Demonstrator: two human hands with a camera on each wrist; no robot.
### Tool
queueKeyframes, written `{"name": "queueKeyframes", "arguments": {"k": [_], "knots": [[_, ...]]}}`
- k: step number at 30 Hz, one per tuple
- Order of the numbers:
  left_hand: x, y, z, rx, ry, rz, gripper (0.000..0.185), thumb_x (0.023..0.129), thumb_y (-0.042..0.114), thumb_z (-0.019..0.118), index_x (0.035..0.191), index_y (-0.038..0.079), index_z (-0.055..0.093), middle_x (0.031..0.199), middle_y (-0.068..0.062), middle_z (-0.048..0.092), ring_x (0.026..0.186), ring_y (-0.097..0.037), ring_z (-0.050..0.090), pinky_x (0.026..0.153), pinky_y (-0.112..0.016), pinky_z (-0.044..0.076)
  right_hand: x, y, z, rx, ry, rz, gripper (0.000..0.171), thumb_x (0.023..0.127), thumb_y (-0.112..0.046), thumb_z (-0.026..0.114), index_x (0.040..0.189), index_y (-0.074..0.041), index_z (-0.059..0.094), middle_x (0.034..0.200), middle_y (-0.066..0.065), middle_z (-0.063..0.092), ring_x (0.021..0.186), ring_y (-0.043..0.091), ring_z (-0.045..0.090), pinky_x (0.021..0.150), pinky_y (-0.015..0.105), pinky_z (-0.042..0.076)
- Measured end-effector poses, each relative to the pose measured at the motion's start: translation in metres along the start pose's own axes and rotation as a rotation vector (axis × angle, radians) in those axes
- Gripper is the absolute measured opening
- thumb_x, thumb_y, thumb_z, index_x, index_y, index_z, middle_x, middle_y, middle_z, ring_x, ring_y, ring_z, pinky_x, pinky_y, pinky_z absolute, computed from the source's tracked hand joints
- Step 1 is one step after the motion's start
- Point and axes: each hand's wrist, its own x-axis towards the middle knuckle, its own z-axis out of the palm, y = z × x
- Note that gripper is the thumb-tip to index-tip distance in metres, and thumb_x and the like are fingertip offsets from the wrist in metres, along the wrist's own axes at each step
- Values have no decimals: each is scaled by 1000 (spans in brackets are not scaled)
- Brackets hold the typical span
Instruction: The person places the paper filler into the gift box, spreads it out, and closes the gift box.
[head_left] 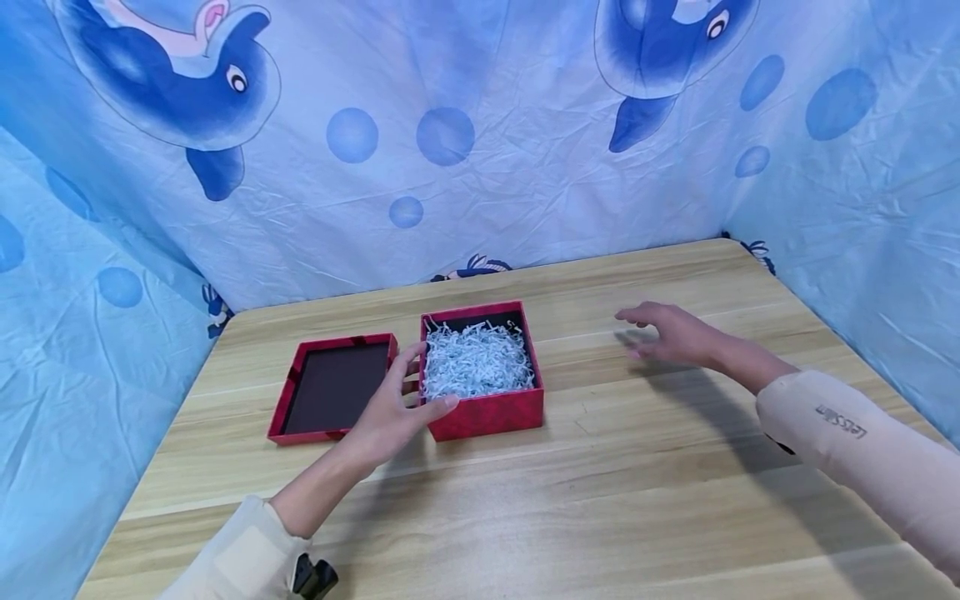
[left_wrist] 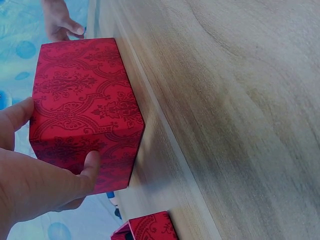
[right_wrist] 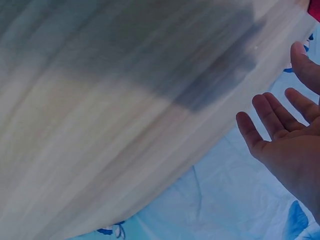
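Observation:
A red patterned box [head_left: 489, 414] without its lid stands near the middle of the wooden table, filled with pale blue shredded paper [head_left: 477, 360]. At its front left corner is my left hand [head_left: 393, 414], fingers spread along the left side and thumb by the front rim. In the left wrist view the thumb and a finger lie against the red box [left_wrist: 82, 95], without curling round it. Off to the right, my right hand [head_left: 671, 335] hovers over the table, fingers loosely bent and holding nothing. The right wrist view shows its palm and spread fingers.
The red lid [head_left: 283, 417] lies left of the box with its dark inside facing up. Light wood forms the tabletop [head_left: 600, 500]. A blue curtain [head_left: 525, 208] with dolphins and bubbles hangs behind the table and at both sides.

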Motion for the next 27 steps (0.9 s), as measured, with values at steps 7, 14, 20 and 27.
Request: {"name": "queueKeyframes", "arguments": {"k": [7, 14, 20, 27], "knots": [[-1, 0, 1, -10, -2, 3, 86, 69, 43, 71, 136, 37, 16, 133, -1, 29, 119, -31, 36, 83, -41, 46, -2, 11, 11, 31, 24, 39, 46, 72, -12, 72, 115, -4, 56, 109, 15, 52, 100, 30, 49, 83, 47, 40], [-1, 0, 1, -4, -2, 5, 86, 69, 43, 70, 136, 37, 16, 133, -1, 29, 119, -30, 35, 83, -42, 45, -3, 17, 20, -42, 82, 19, 31, 70, -10, 73, 100, -9, 65, 103, 11, 50, 96, 28, 47, 79, 46, 38], [0, -1, 0, -9, -4, 5, 86, 69, 43, 70, 135, 37, 17, 133, -2, 29, 119, -31, 35, 83, -42, 45, -3, 19, 26, -146, 150, 15, 20, 68, -15, 74, 88, -16, 68, 107, 14, 49, 101, 32, 41, 73, 50, 28], [-1, 1, 1, -3, 2, 8, 88, 69, 42, 71, 137, 34, 16, 132, -1, 30, 119, -31, 36, 82, -41, 46, -2, 18, 31, -141, 200, 25, 11, 70, -11, 73, 78, -16, 68, 111, 15, 47, 106, 35, 35, 74, 51, 24]]}}
